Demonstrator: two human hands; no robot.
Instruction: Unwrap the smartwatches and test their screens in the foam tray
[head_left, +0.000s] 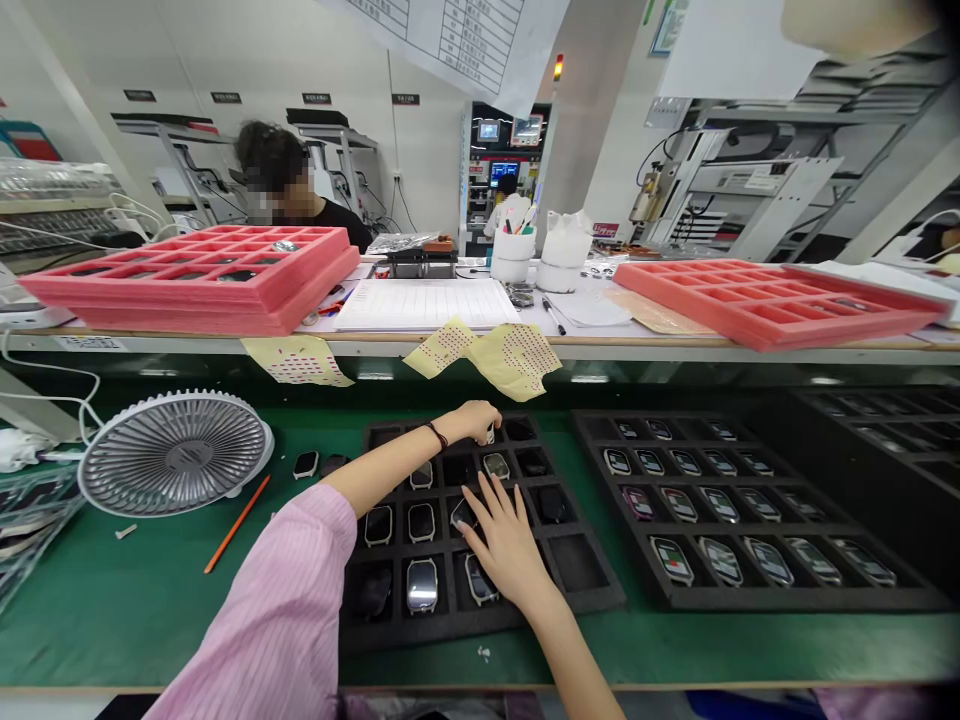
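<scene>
In front of me lies a black foam tray (585,565) whose compartments hold several square watch cases. My left hand (474,421) reaches to its far row, fingers closed round a watch (490,434) that is mostly hidden by them. Spread flat over the middle columns, my right hand (508,545) is open and partly covers one watch (480,580) and another (463,514) under its fingers. Left of it, a silver-rimmed watch (422,585) lies face up. A watch with a lighter rim (496,466) sits just beyond my right fingertips.
A second black tray (795,597) with lit watches stands on the right. At left are a grey fan (180,455), an orange stick (237,524) and a loose watch (306,464). Pink foam trays (300,300) and a paper form (427,303) occupy the shelf. A person (330,215) sits beyond.
</scene>
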